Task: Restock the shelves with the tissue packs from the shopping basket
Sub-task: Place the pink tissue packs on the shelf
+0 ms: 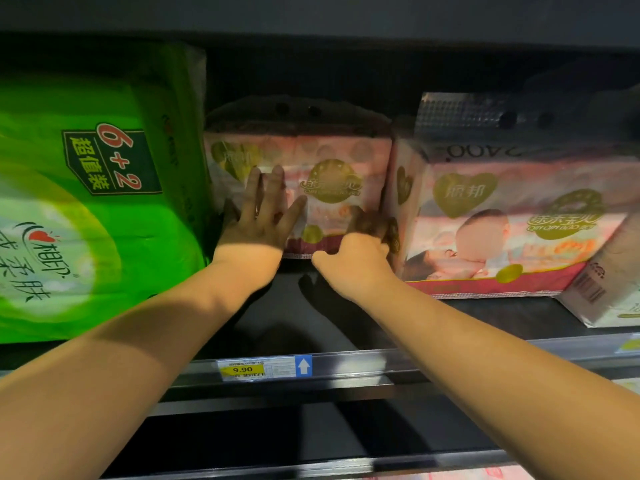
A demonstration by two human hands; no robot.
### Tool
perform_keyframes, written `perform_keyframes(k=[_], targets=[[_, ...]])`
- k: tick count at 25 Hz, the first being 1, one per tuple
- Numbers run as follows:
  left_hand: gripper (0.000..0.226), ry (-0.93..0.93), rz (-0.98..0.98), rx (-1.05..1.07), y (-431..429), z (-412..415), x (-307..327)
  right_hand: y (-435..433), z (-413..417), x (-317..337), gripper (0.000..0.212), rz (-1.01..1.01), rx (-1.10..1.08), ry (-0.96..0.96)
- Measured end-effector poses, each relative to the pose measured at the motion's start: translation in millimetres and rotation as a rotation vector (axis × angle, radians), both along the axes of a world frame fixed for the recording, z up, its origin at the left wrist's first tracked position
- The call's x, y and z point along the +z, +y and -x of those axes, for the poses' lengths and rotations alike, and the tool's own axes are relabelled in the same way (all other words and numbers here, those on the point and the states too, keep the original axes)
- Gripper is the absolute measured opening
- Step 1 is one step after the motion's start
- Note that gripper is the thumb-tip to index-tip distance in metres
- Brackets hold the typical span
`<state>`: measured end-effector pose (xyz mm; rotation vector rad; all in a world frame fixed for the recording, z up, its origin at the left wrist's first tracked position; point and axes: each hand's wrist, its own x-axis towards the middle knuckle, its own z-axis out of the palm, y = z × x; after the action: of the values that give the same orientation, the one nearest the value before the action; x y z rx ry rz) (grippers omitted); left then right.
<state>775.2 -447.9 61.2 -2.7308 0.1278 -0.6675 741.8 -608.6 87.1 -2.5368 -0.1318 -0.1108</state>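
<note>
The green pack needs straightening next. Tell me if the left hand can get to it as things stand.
Probably yes. The left hand lies flat on the middle pink pack, and the green pack stands just to its left with nothing between them.

A yellow 9.90 price label [242, 370] sits beside a blue arrow sticker [303, 366].

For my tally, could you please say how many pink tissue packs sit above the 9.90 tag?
2: the middle pack, set back; the right pack, nearer the front. Others may hide behind.
</note>
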Motion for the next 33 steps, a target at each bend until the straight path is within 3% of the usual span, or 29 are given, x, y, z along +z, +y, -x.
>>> perform_keyframes(k=[2,6,11,15,20,22,26,31,33], targets=[[0.086,-0.013,0.008,-0.018,1,0,0,2,2,-5,0.044,-0.078,-0.072,0.041],[0.087,0.009,0.005,-0.011,-1,2,2,0,2,3,0.031,-0.228,-0.108,0.043],[0.087,-0.031,0.029,-0.051,2,3,1,-4,-5,7,0.036,-0.376,-0.161,0.026],[0.084,-0.1,0.013,-0.09,6,5,-4,-7,-8,14,0.044,-0.524,-0.149,0.146],[0.083,-0.076,-0.004,-0.078,5,6,-5,-9,-11,8,0.074,-0.674,-0.141,-0.109],[0.086,-0.137,-0.001,-0.101,5,6,-4,-12,-10,5,0.064,-0.672,-0.127,-0.08],[0.091,-0.198,-0.019,-0.104,9,-1,-10,-20,-14,4,0.022,-0.454,-0.112,0.045],[0.087,-0.087,-0.042,-0.028,1,4,-7,-22,-15,7,0.015,-0.557,-0.086,0.097],[0.092,-0.05,-0.031,-0.026,-2,5,-5,-24,-10,10,0.017,-0.494,-0.062,0.126]])
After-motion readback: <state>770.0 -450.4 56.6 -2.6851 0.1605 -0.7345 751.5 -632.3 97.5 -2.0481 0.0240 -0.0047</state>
